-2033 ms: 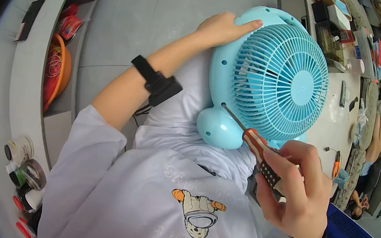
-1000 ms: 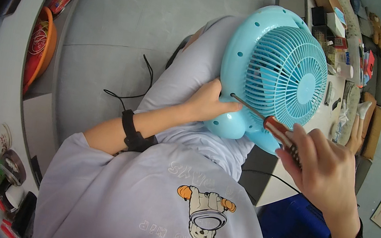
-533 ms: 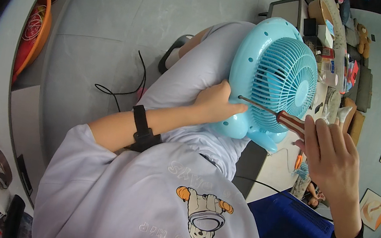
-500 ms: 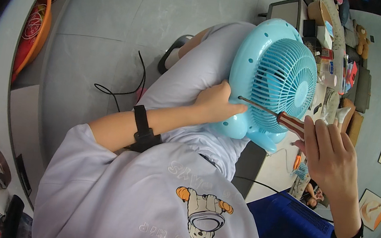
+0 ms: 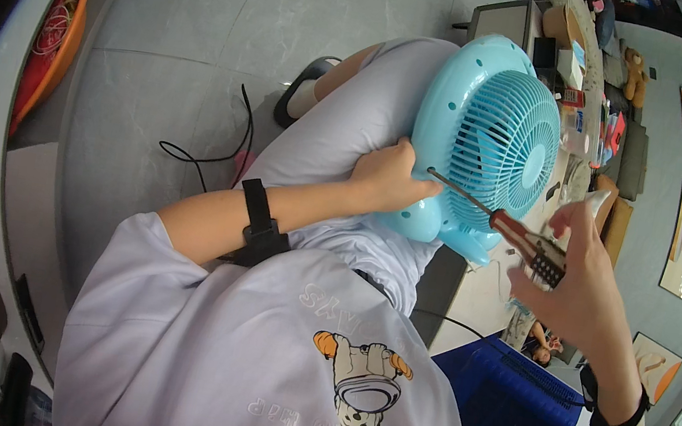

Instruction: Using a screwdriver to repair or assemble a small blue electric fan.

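A light-blue fan with a round grille rests tilted against my lap. My left hand grips the edge of its rounded housing, thumb on the side facing the grille. A screwdriver with a red-and-white handle points into a small hole in the housing, just beyond my left thumb. My right hand is around the back end of the handle, its thumb and fingers spread off the handle. The handle's end lies against or close to the palm. The hole's inside is hidden.
A dark-blue box-shaped appliance stands on the right. Behind the fan, a long table carries boxes and small items. A black cable loops on the tiled floor. At left, an orange basin sits on a shelf.
My right hand has loosened from the screwdriver handle, its fingers spreading apart and uncovering the handle's end. The screwdriver's tip stays at the hole. My left hand keeps its grip.
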